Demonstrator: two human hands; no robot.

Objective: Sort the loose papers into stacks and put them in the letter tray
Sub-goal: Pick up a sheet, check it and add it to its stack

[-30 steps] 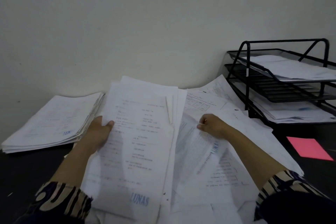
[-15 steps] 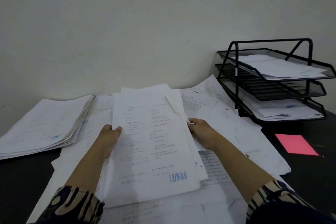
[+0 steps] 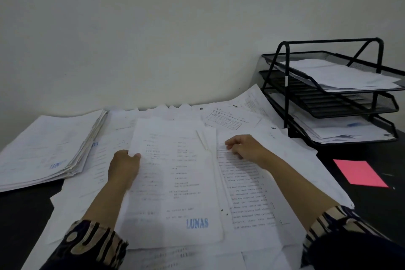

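On a dark tabletop against a pale wall, a person's left hand grips the left edge of a white sheet, thumb on top and fingers curled beneath. The sheet lies at the centre of the spread, its long axis running from the person toward the wall, tilted slightly leftward at the far end; faint printed lines read upright to the wearer, and a blue "LUNAS" stamp sits at its near right corner. The right hand rests on loose papers just beside it, fingers loosely curled, gripping nothing. A thick stack lies at the left, angled toward the wall. At the right stands a black three-tier tray, papers in its top and bottom tiers. A pink sheet lies near it.
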